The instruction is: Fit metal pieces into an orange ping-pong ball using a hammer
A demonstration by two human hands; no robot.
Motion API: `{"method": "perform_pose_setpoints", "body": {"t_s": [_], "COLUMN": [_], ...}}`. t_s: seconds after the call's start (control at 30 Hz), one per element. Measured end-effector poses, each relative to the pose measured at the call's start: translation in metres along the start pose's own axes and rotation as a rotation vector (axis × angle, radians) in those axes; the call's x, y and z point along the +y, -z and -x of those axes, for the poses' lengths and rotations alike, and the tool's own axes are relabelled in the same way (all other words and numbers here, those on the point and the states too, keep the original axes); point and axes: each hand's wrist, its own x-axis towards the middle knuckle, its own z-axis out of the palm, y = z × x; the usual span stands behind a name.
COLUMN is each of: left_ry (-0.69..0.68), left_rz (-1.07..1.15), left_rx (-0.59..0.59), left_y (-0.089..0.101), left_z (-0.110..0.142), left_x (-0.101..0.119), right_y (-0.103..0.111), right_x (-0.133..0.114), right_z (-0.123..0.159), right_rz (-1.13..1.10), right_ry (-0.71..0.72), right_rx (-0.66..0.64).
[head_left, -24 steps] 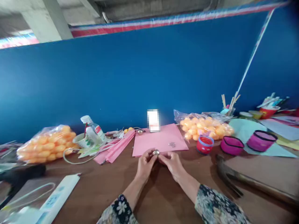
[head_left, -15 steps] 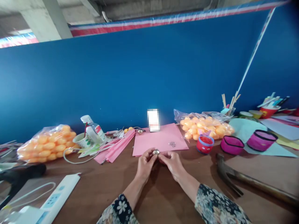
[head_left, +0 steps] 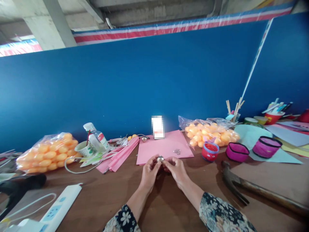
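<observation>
i see left hand [head_left: 149,174] pinching shiny piece [head_left: 160,159] | right hand [head_left: 178,172]: grip unclear | probably light, stiff, slippery; hold by edges

The wall [head_left: 154,74] is blue, the paper [head_left: 163,146] pink, the little round thing [head_left: 160,159] silver, and the dark sleeves [head_left: 223,212] flowery.
</observation>
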Motion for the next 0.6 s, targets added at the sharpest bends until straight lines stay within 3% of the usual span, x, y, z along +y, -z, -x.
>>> {"method": "perform_pose_setpoints", "body": {"t_s": [0.2, 0.43, 0.6], "left_ry": [0.062, 0.055, 0.083], "left_rz": [0.131, 0.095, 0.070], "left_rx": [-0.021, -0.009, 0.022], "left_y": [0.0009, 0.0004, -0.0006], "left_z": [0.0014, 0.0019, 0.0021], "left_x": [0.0016, 0.0040, 0.0046], "right_y": [0.0017, 0.0000, -0.0012], "right_x": [0.0031, 0.0055, 0.0045], "right_z": [-0.0001, 0.0003, 0.0033], "right_rz": [-0.017, 0.099, 0.221], "right_ry": [0.054, 0.128, 0.265], "right_rx": [-0.031, -0.108, -0.136]}}
